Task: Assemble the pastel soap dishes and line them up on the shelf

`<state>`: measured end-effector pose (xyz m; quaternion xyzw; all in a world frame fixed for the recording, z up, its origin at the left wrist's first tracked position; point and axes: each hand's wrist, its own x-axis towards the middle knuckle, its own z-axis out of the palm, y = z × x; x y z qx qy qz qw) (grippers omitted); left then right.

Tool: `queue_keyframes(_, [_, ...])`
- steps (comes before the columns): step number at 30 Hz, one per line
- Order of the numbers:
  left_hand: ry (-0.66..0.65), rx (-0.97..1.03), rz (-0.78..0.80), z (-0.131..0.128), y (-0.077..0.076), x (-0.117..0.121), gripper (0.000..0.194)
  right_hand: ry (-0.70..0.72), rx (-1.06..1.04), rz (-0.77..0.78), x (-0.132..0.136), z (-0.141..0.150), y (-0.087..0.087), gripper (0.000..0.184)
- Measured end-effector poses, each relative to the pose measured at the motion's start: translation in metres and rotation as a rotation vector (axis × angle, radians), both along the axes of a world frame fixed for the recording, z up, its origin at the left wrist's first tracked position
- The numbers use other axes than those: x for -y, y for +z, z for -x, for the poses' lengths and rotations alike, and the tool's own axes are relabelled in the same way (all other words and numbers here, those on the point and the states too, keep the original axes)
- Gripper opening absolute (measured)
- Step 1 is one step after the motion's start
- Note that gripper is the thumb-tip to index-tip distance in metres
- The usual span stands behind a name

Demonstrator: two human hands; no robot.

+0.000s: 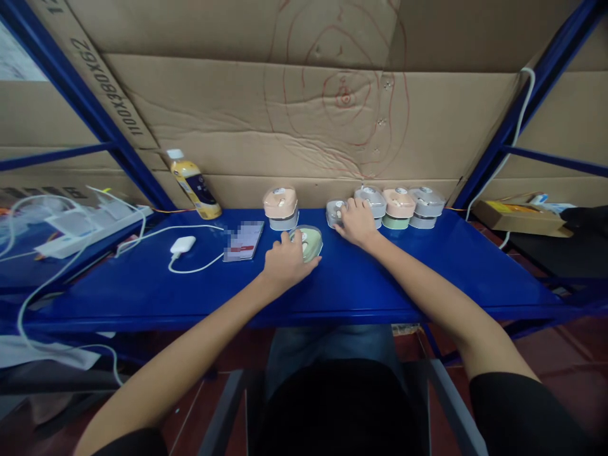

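Behind front edge (327,318): left hand (286,259), box (311,243).

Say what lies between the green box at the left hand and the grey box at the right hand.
In the head view, only a narrow stretch of bare blue tabletop shows between the green box and the grey box.

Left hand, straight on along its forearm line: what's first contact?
The green container, right at the left hand. Past it, probably the low gray container at the right hand, though depth is unclear.
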<state>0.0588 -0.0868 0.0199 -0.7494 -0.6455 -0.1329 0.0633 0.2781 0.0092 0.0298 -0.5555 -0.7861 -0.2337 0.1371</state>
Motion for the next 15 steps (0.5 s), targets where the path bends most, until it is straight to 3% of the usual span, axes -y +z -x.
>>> queue_keyframes(2, [-0.114, 0.057, 0.053, 0.005, -0.002, -0.008, 0.081, 0.115, -0.113, 0.037, 0.014, -0.008, 0.002, 0.046])
queue_keyframes(4, [-0.356, 0.147, 0.102, 0.008, -0.004, -0.018, 0.090, 0.317, -0.240, 0.130, 0.030, -0.018, 0.002, 0.051])
queue_keyframes(6, [-0.626, 0.257, 0.149, 0.008, -0.007, -0.030, 0.102, 0.514, -0.320, 0.272, 0.044, -0.028, 0.000, 0.074])
queue_keyframes(8, [-0.786, 0.365, 0.164, 0.003, -0.011, -0.039, 0.106, 0.595, -0.357, 0.414, 0.054, -0.034, -0.004, 0.105])
queue_keyframes(11, [-0.820, 0.512, 0.166, -0.003, -0.020, -0.047, 0.109, 0.559, -0.411, 0.531, 0.061, -0.037, -0.009, 0.121])
queue_keyframes(15, [-0.802, 0.610, 0.201, 0.001, -0.027, -0.047, 0.122, 0.564, -0.466, 0.490, 0.059, -0.047, -0.002, 0.105])
